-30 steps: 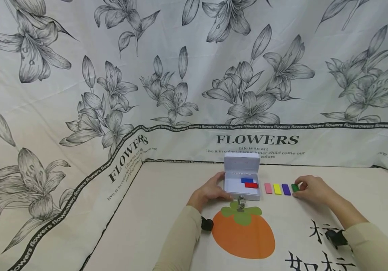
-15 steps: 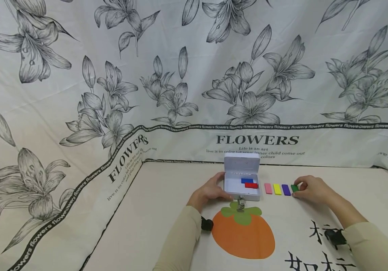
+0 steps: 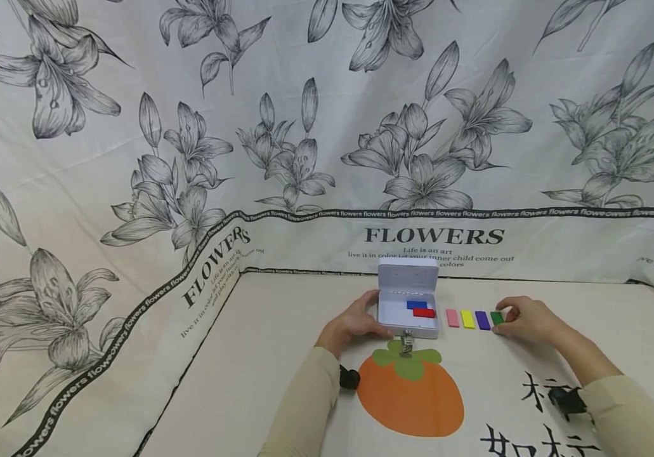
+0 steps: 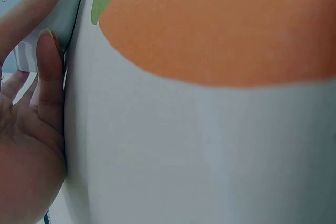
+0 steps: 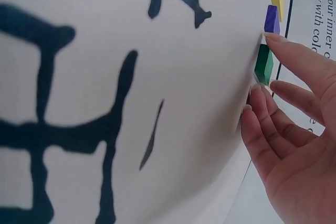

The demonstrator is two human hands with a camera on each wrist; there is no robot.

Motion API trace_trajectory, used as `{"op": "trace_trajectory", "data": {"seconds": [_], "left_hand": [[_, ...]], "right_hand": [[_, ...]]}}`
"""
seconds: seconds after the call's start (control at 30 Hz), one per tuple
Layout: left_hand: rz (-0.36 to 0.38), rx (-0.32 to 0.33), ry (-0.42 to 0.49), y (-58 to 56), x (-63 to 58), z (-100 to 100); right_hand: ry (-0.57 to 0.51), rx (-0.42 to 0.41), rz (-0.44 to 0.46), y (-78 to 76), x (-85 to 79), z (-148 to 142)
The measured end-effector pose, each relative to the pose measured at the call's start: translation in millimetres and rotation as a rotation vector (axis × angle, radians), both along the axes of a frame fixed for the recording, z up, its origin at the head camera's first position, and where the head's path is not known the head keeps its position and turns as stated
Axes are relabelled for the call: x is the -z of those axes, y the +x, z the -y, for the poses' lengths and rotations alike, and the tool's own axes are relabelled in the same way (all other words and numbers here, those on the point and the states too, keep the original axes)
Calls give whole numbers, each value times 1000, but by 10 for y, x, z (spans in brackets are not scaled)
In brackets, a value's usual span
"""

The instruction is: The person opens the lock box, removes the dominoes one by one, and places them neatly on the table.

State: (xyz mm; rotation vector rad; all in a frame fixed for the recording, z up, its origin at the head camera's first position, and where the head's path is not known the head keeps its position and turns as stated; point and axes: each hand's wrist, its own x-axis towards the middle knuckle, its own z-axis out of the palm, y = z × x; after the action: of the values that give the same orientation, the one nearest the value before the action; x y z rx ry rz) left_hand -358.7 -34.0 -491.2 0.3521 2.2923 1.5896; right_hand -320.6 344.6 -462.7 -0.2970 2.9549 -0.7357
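Observation:
A white hinged box [image 3: 386,315] stands with its lid up in the head view, a metal clasp [image 3: 407,343] hanging at its front. Inside lie a blue block [image 3: 416,304] and a red block [image 3: 424,313]. My left hand [image 3: 356,318] holds the box at its left side, thumb along the front; in the left wrist view only a corner of the box [image 4: 68,11] shows. To the right, my right hand [image 3: 526,319] pinches a green block [image 5: 264,64] by its ends, on the table. Beside it stand a purple block [image 3: 482,320], a yellow block [image 3: 467,318] and a pink block [image 3: 452,318] in a row.
The pale tabletop cloth [image 3: 235,368] bears a printed orange persimmon [image 3: 412,406] in front of the box and black characters [image 3: 538,441] at the right. A flower-printed curtain [image 3: 304,241] rises behind and along the left edge.
The green block has shifted very slightly left toward the purple block, with my right fingers on it. My left hand and the box have not moved.

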Motion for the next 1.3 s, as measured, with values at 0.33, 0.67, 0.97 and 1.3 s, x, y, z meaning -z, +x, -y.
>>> {"op": "trace_trajectory", "data": {"seconds": [0.33, 0.67, 0.97, 1.3], "left_hand": [[3, 7, 33, -22, 9, -2], [15, -1, 33, -35, 9, -15], [9, -6, 15, -21, 18, 6], [12, -23, -5, -31, 24, -16]], "right_hand": [[0, -21, 2, 110, -71, -13], [-9, -49, -43, 205, -188, 66], [-24, -60, -60, 231, -266, 268], [-66, -141, -119, 246, -334, 600]]}}
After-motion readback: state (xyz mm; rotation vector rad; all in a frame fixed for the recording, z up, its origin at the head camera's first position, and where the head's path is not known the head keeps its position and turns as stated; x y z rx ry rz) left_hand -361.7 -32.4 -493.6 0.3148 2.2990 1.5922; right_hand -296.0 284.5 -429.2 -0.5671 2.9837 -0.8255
